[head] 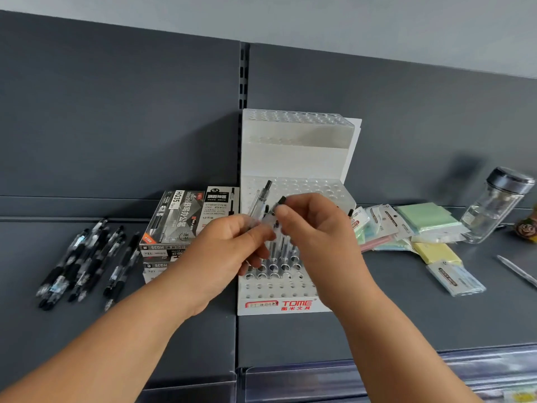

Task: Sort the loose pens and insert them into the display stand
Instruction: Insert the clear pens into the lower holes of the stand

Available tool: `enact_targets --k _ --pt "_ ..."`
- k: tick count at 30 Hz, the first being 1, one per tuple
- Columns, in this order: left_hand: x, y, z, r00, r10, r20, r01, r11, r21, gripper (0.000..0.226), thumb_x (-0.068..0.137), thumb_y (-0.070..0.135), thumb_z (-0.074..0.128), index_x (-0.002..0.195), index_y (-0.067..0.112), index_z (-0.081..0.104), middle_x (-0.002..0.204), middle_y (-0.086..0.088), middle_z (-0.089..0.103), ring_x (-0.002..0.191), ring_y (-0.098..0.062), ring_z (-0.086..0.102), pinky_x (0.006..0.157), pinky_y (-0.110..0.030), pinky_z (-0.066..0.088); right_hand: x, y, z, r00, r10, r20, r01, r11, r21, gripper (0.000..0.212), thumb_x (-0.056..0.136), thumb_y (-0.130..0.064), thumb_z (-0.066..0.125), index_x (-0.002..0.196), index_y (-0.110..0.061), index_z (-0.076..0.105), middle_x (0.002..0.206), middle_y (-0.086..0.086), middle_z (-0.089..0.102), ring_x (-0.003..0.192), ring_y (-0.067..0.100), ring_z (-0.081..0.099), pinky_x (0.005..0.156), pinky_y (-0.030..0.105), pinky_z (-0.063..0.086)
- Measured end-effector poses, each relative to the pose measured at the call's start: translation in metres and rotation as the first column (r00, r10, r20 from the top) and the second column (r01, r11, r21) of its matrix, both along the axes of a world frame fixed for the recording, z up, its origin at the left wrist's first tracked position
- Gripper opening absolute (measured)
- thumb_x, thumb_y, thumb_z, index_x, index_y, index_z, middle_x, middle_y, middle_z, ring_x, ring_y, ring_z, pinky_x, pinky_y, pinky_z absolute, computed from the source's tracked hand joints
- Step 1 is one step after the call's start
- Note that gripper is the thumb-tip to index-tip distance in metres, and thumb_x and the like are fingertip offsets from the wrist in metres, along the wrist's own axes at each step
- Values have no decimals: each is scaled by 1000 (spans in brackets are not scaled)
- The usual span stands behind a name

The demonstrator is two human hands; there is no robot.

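Holding a bunch of clear pens [265, 196] in the curled fingers of my left hand [229, 245] over the stand [296, 158], I pinch one near its black top with my right hand [319, 237]. They look light, stiff and slick, so I'd grip mid-barrel. Loose pens [84, 263] lie on the shelf [290, 338], left.

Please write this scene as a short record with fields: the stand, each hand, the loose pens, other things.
stand: white display stand, upright on shelf
left hand: holds bunch of clear pens
right hand: pinches one pen of that bunch
loose pens: dark, lying left of the pen boxes
other: sticky notes, bottle, right of stand
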State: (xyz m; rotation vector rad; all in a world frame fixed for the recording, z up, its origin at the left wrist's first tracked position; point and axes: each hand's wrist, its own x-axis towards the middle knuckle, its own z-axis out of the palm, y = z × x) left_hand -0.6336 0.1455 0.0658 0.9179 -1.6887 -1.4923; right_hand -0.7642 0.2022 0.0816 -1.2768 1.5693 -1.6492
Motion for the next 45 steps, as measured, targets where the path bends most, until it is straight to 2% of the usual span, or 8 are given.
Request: enact_targets --k 7,14,23,31,34,37,41,45 --pt "-2 0 -1 1000 -11 10 10 999 35 24 93 28 54 96 8 68 77 -3 69 70 -12 60 68 -32 49 -23 6 13 971 -19 238 43 994 -97 11 90 -5 59 84 -13 64 72 2 65 66 12 60 66 25 53" --pt "-2 -9 -5 996 77 40 -78 997 14 19 96 28 51 93 21 68 76 2 65 74 -13 61 70 -30 49 -44 8 7 962 -217 -164 190 968 -162 19 91 -11 61 90 -30 63 75 -8 65 71 6 61 72 21 54" --pt "-1 -8 -7 993 84 85 -83 996 -10 20 96 30 51 93 22 68 67 5 61 62 -9 56 63 -27 48 -37 -6 -37 925 -140 -352 171 984 58 12 91 -20 62 99 -28 63 79 -15 65 68 2 58 67 23 46" --pt "1 -5 -6 996 42 76 -43 999 10 31 97 36 47 87 18 70 64 6 50 59 -9 44 56 -23 37 -36 -8 -35 900 -204 -385 252 965 79 8 88 -26 66 85 -22 59 66 -11 59 61 5 54 62 27 46" --pt "0 -1 -4 999 36 38 -37 999 26 37 98 29 40 84 19 73 70 4 52 62 -8 48 58 -26 40 -35 -4 -29 870 -244 -429 289 956 44 8 88 -28 66 91 -21 62 82 -9 63 76 9 59 71 33 51" --pt "-4 4 -1 999 25 47 -22 999 -46 29 98 15 44 88 20 70 71 11 60 67 -2 54 63 -20 44 -32 4 -18 915 -256 -311 260 965 -30 8 88 -28 65 94 -23 63 88 -9 64 80 7 60 72 30 51" --pt "-14 10 1 998 44 48 -33 979 -200 12 87 12 65 90 23 70 74 10 67 69 0 59 67 -16 47 -23 12 -4 998 -29 50 32 997 -67 2 88 -19 64 90 -18 65 76 -6 68 75 12 65 69 24 51" --pt "-23 13 5 994 77 84 -52 961 -271 10 81 14 72 86 22 69 71 5 63 63 -1 54 58 -14 46 -24 13 1 995 25 95 -15 994 -105 12 90 -8 60 81 -16 63 68 -2 65 66 10 63 64 22 50"
